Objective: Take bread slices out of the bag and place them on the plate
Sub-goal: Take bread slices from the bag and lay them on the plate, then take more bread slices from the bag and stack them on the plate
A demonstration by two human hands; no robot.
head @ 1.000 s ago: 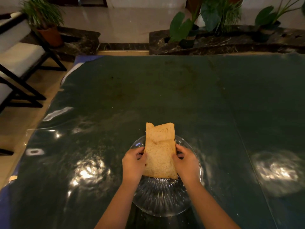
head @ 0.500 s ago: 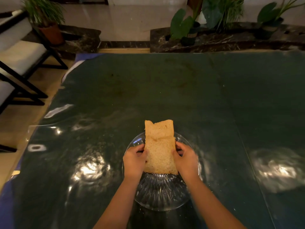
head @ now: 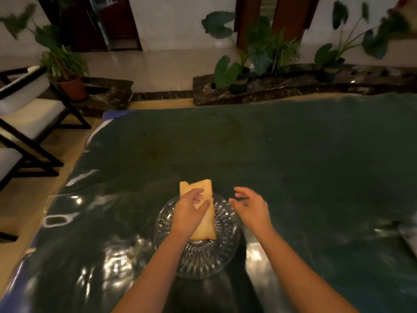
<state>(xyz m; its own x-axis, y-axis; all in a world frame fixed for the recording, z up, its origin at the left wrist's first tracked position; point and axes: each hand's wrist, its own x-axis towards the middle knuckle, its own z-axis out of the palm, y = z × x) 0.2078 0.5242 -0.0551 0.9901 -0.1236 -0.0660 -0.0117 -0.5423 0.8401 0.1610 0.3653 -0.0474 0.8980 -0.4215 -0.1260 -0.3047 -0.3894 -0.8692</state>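
The bread slices (head: 205, 229) lay on the glass plate (head: 225, 251) directly beneath the left hand (head: 188, 213), whose loosely spread fingers clasped nothing, while the right hand (head: 250, 208) hovered just beside them, fingers apart and empty.

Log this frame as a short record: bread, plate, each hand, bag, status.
bread: bread slices lying on the plate, far end past the rim
plate: clear glass plate on the dark table
left hand: left hand over the bread, fingers relaxed, no grip
right hand: right hand open, empty, right of the bread
bag: none identifiable
status: slices on plate
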